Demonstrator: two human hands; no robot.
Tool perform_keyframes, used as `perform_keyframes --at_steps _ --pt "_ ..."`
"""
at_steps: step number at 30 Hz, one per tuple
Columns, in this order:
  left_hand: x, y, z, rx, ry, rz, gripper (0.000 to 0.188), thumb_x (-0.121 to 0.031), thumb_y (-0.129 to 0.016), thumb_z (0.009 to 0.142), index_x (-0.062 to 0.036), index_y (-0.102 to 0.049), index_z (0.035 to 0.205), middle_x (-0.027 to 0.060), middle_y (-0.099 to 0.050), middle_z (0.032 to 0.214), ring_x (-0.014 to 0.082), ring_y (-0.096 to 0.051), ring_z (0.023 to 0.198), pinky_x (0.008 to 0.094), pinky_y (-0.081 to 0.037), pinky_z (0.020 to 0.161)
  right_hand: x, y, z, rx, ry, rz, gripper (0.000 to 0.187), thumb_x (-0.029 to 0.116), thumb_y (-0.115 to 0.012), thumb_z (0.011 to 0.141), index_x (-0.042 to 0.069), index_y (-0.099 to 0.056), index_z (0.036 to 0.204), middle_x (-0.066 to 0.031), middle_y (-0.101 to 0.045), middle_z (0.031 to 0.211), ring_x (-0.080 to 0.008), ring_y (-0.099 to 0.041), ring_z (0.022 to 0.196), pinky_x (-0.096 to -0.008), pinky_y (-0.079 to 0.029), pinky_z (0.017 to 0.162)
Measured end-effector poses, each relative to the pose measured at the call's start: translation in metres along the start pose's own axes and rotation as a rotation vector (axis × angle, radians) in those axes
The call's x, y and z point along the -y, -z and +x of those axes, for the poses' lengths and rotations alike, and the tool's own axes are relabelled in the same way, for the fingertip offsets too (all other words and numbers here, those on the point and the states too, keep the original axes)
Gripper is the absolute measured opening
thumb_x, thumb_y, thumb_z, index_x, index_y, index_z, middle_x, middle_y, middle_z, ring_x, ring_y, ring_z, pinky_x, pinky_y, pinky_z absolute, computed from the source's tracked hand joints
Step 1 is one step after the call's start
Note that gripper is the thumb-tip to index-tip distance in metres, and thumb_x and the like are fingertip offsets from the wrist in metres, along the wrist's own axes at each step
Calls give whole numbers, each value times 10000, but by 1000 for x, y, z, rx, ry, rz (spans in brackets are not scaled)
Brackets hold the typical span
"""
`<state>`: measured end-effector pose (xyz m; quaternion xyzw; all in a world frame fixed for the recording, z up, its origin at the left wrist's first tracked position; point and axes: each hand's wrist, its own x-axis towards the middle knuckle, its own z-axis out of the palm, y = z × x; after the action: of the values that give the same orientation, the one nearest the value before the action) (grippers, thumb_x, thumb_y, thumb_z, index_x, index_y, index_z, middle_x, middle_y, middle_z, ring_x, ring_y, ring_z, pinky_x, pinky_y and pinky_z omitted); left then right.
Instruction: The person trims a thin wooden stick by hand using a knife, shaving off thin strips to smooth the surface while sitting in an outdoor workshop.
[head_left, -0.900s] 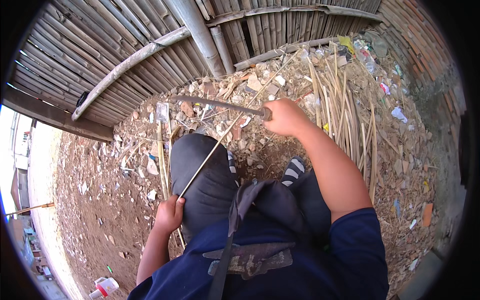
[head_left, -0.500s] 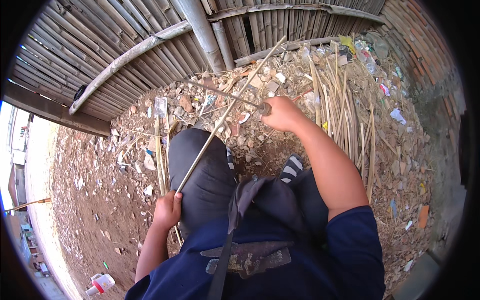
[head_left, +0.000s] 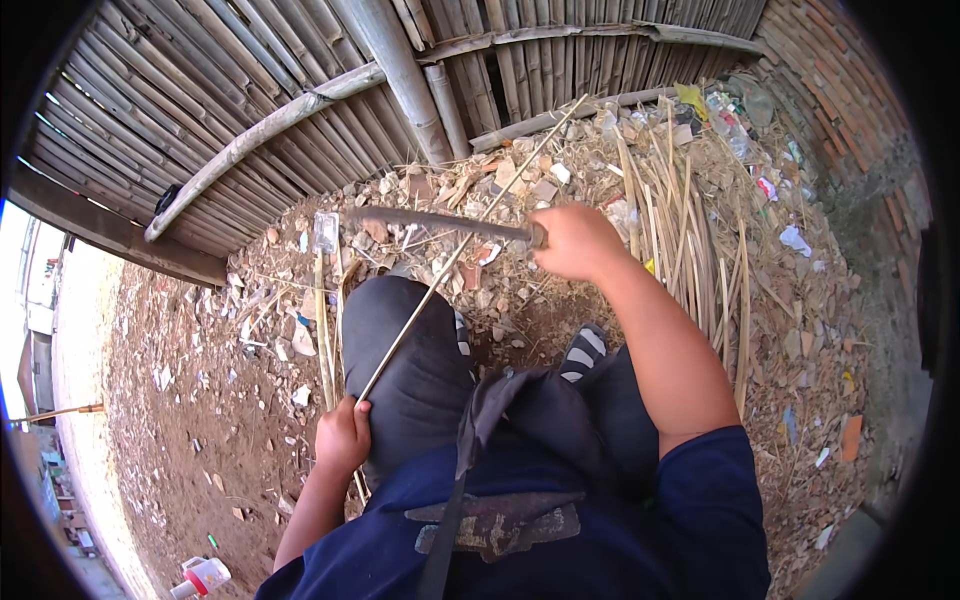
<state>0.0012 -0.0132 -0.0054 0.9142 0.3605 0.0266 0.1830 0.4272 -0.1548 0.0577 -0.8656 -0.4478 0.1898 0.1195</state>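
Note:
My left hand (head_left: 342,437) is closed round the near end of a thin bamboo strip (head_left: 437,280), beside my left knee. The strip slants away over that knee, its far end near the bamboo fence. My right hand (head_left: 578,243) grips the handle of a long-bladed knife (head_left: 440,222), a machete by its look. Its dark blade points left and crosses the strip beyond my knee, its broad side now showing. Whether blade and strip touch, I cannot tell. Most of the handle is hidden in my fist.
A bundle of bamboo strips (head_left: 690,230) lies on the ground to my right. More strips (head_left: 322,330) lie left of my knee. Bamboo fence (head_left: 250,100) stands ahead, a brick wall (head_left: 850,130) at right. Rubble and litter cover the ground. A white-and-red plastic container (head_left: 203,575) lies lower left.
The knife's blade has turned from edge-on to broadside and swung nearer to me at its tip. The strip's far end has dipped slightly nearer; both hands keep their grips.

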Motion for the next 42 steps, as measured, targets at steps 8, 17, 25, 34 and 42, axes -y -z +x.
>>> perform_keyframes --at_steps 8,17,25,34,42 --pt "-3 6 1 -9 24 72 363 -308 -521 1045 -28 -548 816 263 -608 643 493 -626 640 580 -485 592 27 -12 -8 -43 81 -50 243 203 -674 793 99 -726 1006 -151 -732 913 -367 -712 909 -475 -572 820" --pt "-8 13 5 50 29 33 335 -284 -537 1034 -24 -555 824 265 -615 656 495 -629 658 578 -485 605 -13 -19 0 -110 -39 63 231 234 -718 793 99 -720 979 -158 -730 931 -376 -709 890 -484 -565 794" --pt "8 -1 9 20 -3 -34 354 -295 -515 1047 -22 -544 823 265 -609 647 493 -627 656 575 -484 601 5 -13 3 -22 -74 184 216 195 -662 806 113 -720 996 -151 -726 938 -356 -707 919 -485 -561 811" --pt "-7 13 0 0 -13 87 333 -295 -520 1043 -22 -557 857 262 -621 660 500 -630 655 584 -493 601 19 -14 -9 -50 31 -12 190 174 -683 797 125 -718 978 -115 -730 896 -345 -714 917 -467 -567 797" --pt "-1 15 11 48 -23 85 335 -301 -521 1043 -25 -545 855 256 -622 652 491 -632 647 584 -488 587 -24 -21 8 -173 -98 102 275 160 -669 791 127 -727 1058 -165 -729 961 -365 -704 957 -494 -559 828"
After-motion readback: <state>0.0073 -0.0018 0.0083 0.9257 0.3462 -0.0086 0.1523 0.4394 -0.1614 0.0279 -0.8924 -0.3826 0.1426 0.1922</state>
